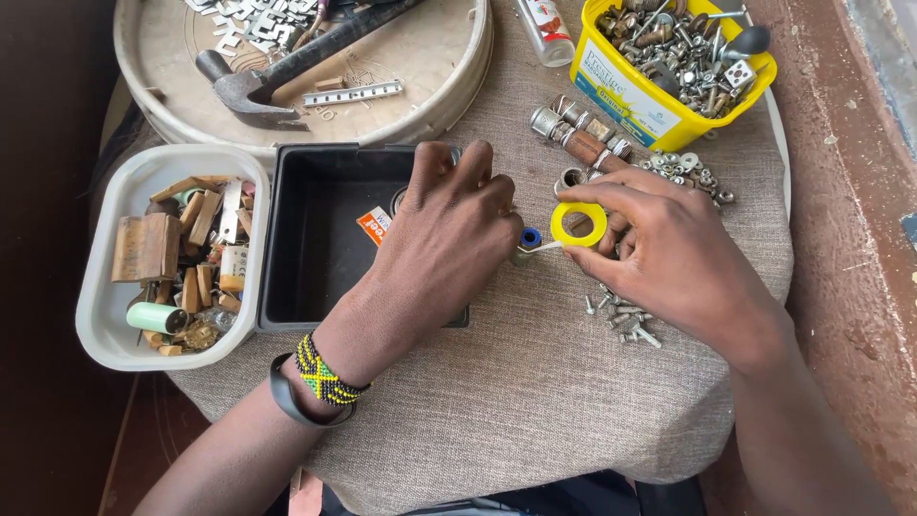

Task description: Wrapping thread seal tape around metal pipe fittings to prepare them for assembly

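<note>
Left hand (449, 225) pinching a small blue-capped fitting (527, 239) on the cloth-covered counter (516, 382), right hand (659, 253) pinching a yellow tape spool (579, 224) with a thin white strip running to the fitting. Likely to snap or twist that strip if pulled off-line; loose screws (626, 320) just under the right wrist easily scattered. Cramped beyond: black tray (315, 239), threaded fittings (578, 139), yellow tub (669, 67) near the far edge; open cloth only nearer the body.

Left hand (449, 229) grips a blue-tipped fitting (527, 241); right hand (669, 258) holds a yellow tape roll (579, 224), white tape running between them, near the table's (535, 382) middle
</note>
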